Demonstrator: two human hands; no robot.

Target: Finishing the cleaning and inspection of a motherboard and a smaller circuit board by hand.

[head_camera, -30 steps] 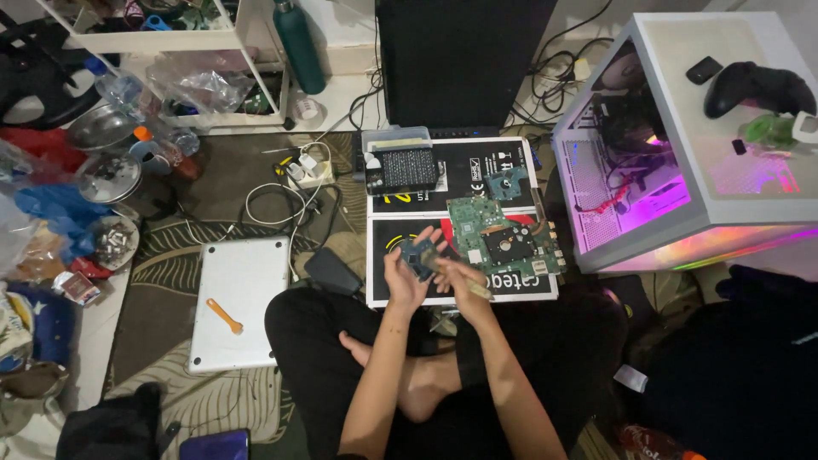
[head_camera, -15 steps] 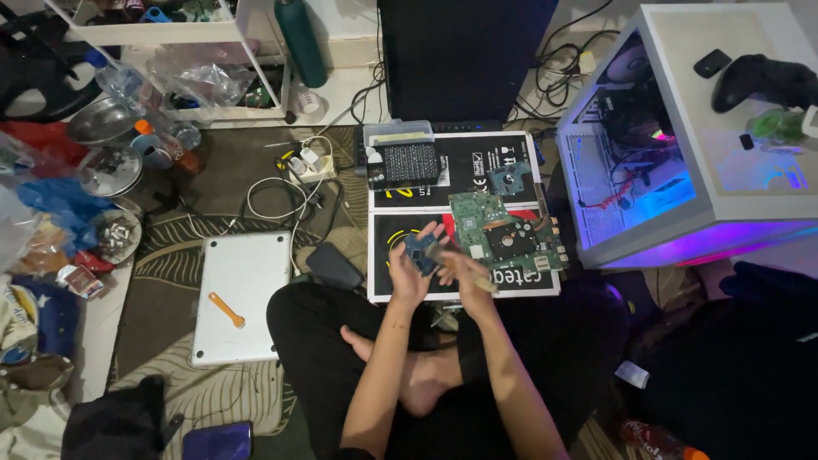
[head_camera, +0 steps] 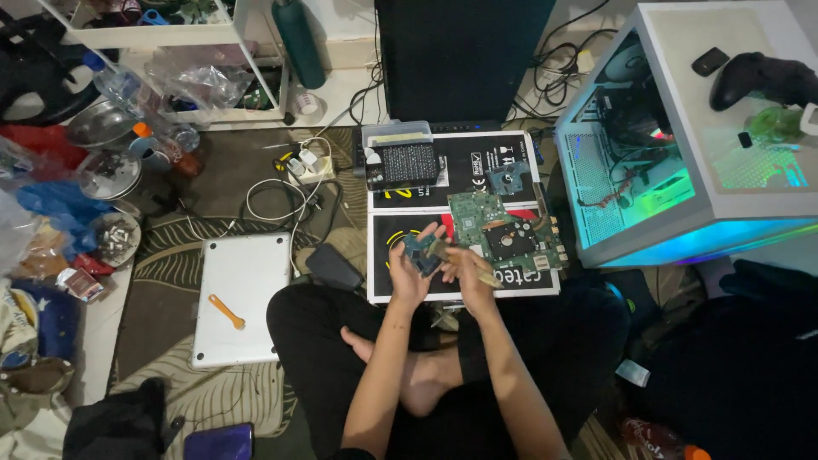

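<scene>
The left hand (head_camera: 409, 271) has its fingers closed around a small blue chip board (head_camera: 419, 254), while the right hand (head_camera: 467, 271) pinches a thin tool (head_camera: 445, 252) against it, near the green motherboard (head_camera: 503, 228).

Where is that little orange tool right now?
In the head view, the orange tool lies on the closed white laptop on the floor, to the person's left, well apart from the left hand and beside their left knee.

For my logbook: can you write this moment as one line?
left hand: holds small chip board | right hand: touching it | green motherboard: on box
</scene>
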